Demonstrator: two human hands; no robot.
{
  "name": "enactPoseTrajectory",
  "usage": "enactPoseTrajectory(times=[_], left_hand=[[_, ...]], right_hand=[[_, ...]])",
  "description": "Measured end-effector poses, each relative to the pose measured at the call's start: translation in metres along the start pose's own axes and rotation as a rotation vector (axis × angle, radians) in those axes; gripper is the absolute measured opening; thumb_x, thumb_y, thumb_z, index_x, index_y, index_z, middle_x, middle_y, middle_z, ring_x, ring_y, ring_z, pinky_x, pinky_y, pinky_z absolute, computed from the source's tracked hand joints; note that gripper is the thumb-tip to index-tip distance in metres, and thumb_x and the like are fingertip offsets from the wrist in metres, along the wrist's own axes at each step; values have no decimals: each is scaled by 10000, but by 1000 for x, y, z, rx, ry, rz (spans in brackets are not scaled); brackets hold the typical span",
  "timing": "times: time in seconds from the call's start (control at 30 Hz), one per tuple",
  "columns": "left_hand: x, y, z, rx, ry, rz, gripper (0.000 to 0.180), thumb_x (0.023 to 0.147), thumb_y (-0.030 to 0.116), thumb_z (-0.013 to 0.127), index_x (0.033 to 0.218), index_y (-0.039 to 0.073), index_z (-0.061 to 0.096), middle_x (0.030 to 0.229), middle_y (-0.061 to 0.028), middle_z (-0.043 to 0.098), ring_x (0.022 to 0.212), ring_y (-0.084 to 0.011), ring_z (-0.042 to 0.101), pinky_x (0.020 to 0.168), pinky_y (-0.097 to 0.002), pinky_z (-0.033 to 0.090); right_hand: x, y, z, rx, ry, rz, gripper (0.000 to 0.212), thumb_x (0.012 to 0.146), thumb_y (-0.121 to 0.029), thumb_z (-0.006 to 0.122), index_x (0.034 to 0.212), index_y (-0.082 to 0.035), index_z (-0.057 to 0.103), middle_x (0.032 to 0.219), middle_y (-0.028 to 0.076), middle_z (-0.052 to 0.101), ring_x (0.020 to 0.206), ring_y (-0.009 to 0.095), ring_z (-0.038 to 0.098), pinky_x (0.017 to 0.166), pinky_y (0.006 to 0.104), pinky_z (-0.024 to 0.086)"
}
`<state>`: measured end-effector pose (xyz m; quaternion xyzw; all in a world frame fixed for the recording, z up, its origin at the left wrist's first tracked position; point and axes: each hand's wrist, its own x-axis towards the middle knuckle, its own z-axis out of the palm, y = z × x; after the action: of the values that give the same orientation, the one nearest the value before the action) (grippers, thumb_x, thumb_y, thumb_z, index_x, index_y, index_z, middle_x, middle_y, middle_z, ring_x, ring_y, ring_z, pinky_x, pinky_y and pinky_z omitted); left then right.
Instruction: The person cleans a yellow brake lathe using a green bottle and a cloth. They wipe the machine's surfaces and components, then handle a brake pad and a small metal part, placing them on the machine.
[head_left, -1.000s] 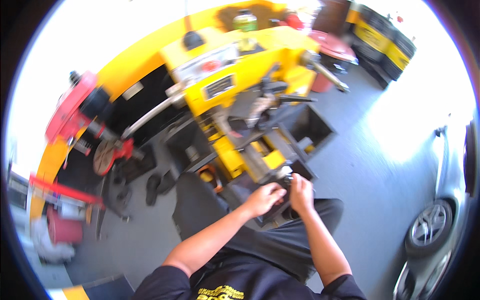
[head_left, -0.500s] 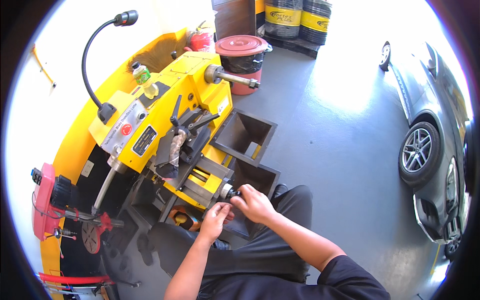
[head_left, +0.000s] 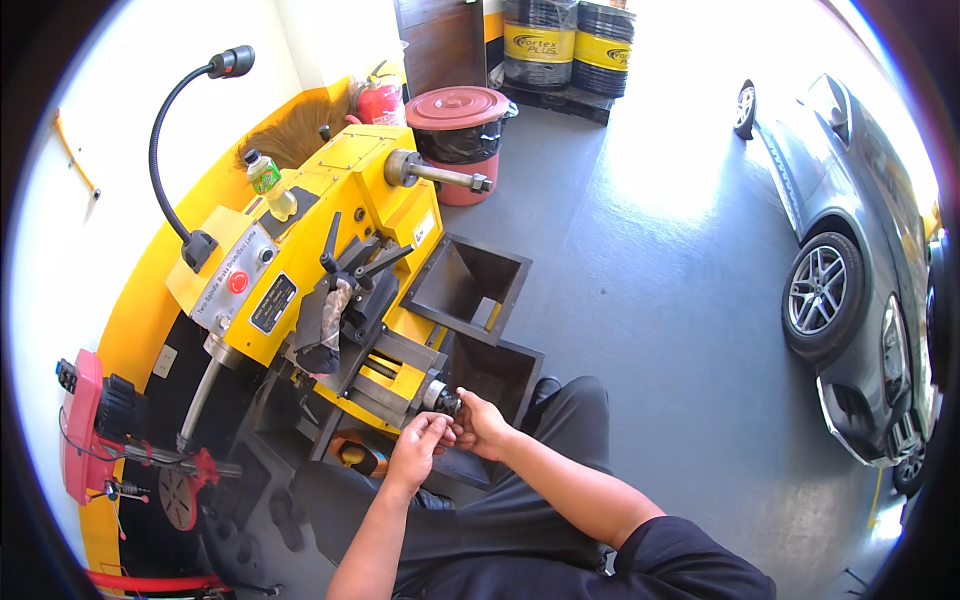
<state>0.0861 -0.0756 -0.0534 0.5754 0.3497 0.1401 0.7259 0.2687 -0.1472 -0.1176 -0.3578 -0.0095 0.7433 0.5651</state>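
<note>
A yellow brake lathe (head_left: 372, 200) stands in front of me, its cross slide (head_left: 385, 378) pointing toward my knees. At the slide's near end sits a silver dial with a black knob (head_left: 447, 403). My right hand (head_left: 484, 426) is curled just right of this knob, thumb close against it. Below the knob, my left hand (head_left: 416, 450) is closed in a pinch, its fingertips meeting those of the right. Whatever lies between the fingers is hidden. A cloth-wrapped part (head_left: 334, 320) and black clamp levers (head_left: 335, 245) sit higher on the carriage.
Two black metal bins (head_left: 468, 285) (head_left: 520, 362) stand beside the lathe. A drink bottle (head_left: 272, 187) rests on its top, under a bendable lamp (head_left: 160, 130). A red drill press (head_left: 88, 425) is at left, a lidded red bin (head_left: 458, 108) behind, and a grey car (head_left: 860, 260) at right.
The right hand has shifted from over the black knob to its right side, exposing more of it. Both hands are closer together. The whole view has shifted slightly.
</note>
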Motion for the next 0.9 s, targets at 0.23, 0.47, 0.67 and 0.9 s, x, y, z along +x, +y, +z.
enactPoseTrajectory(times=[0.23, 0.47, 0.67, 0.9], left_hand=[[1, -3, 1, 21, 50, -37, 295, 1144, 378, 613, 1205, 105, 705, 1007, 5, 732, 923, -108, 684, 863, -296, 519], [7, -11, 4, 49, 38, -37, 287, 1141, 381, 618, 1200, 105, 672, 1009, -12, 736, 923, -113, 687, 848, -303, 523], [4, -22, 7, -70, 71, -90, 295, 1134, 372, 632, 1283, 119, 601, 1099, -35, 721, 930, -130, 695, 825, -303, 534], [1, -15, 24, -103, 81, -185, 454, 1132, 424, 624, 1458, 108, 607, 1240, -17, 739, 982, -122, 697, 854, -309, 532]], right_hand=[[-31, -16, 25, -1397, 450, -734, 517, 1145, -500, 509, 1095, -4, 646, 954, 205, 661, 921, 431, 701, 845, 508, 551], [-38, -16, 36, -1653, 446, -929, 358, 1113, -381, 589, 1018, -35, 585, 968, 189, 649, 871, 443, 721, 726, 534, 594], [-27, -13, 31, -1620, 410, -989, 281, 1120, -307, 551, 1031, -44, 591, 959, 187, 630, 899, 435, 702, 735, 530, 587], [-10, -5, 17, -1634, 374, -1041, 193, 1052, -182, 568, 1019, 8, 557, 1014, 236, 668, 946, 493, 683, 777, 565, 564]])
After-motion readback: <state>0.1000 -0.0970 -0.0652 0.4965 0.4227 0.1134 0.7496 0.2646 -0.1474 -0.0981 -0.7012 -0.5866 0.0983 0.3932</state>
